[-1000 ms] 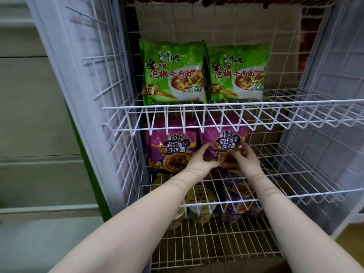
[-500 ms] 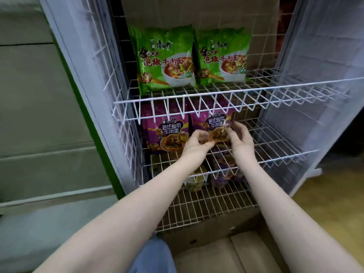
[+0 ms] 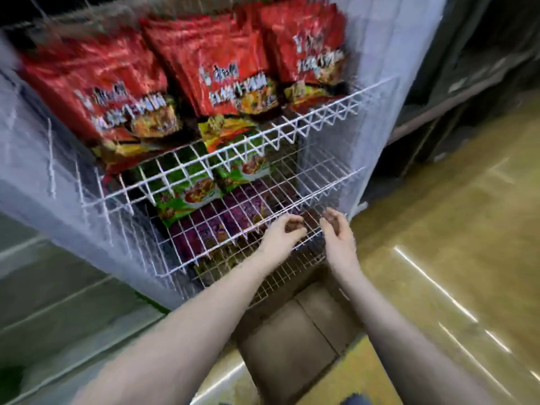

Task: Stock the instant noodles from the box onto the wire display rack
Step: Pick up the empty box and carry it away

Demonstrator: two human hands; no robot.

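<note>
Above the cardboard box [image 3: 287, 343], your left hand [image 3: 282, 238] and right hand [image 3: 339, 233] have let go, fingers loosely curled and empty at the wire rack [image 3: 321, 111] front, leaving the purple noodle packets [image 3: 210, 229] shelved beneath green packets [image 3: 187, 197].

Shop, wire display rack [image 3: 222, 159] stocked with noodle packets [image 3: 96, 83]

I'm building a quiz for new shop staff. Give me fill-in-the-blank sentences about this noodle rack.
1. The topmost noodle packets in view are ___.
2. The green noodle packets stand one shelf ___ them.
3. The third-shelf packets, just beyond the left hand and right hand, are ___.
Missing words: red; below; purple.
</note>
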